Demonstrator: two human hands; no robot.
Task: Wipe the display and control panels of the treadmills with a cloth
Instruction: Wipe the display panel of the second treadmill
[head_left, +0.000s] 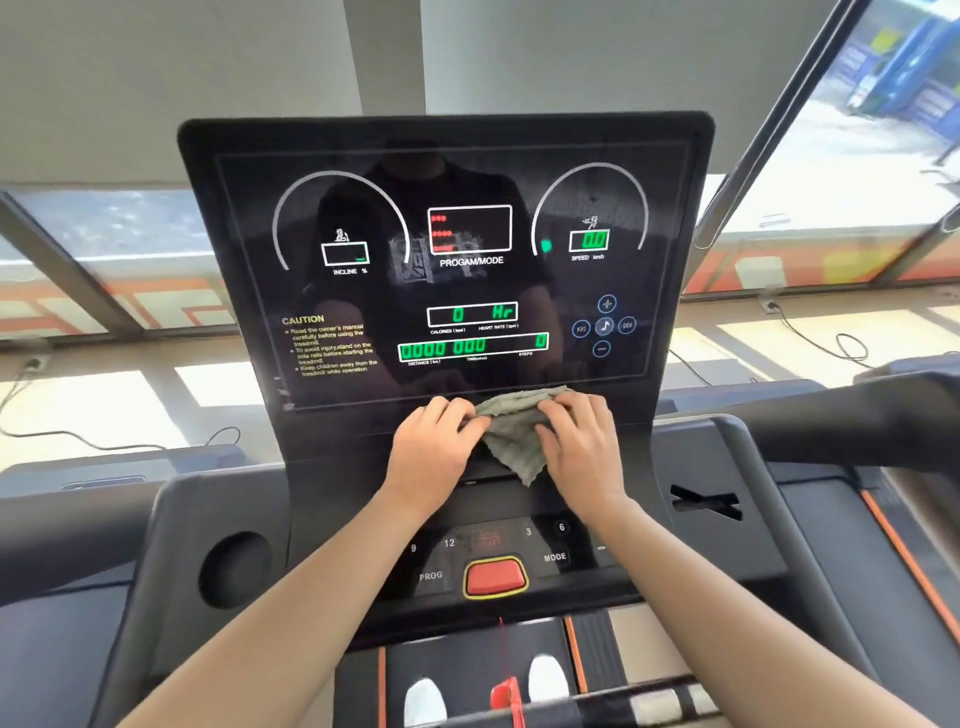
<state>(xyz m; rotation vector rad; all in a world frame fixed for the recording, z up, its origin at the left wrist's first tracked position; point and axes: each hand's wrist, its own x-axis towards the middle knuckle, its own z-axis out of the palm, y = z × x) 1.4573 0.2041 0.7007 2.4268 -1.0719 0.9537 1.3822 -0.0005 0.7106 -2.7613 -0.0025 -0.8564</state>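
A plain grey wall (156, 78) fills the top of the frame, with a paler vertical pillar (384, 52) at upper centre. Below it a long band of glass windows (104, 223) runs across both sides, crossed by dark slanted frame bars (67, 270). A grey metal pole (769, 119) leans diagonally at upper right. Bright daylight pours in. Through the upper right glass there is a blue structure (904, 57) outside, blurred. Orange and white shapes (156, 301) show low in the left window. The pale floor (104, 410) carries sunlit patches. Thin black cables (78, 444) loop across it on both sides, and the left one leads to a small socket (34, 364).
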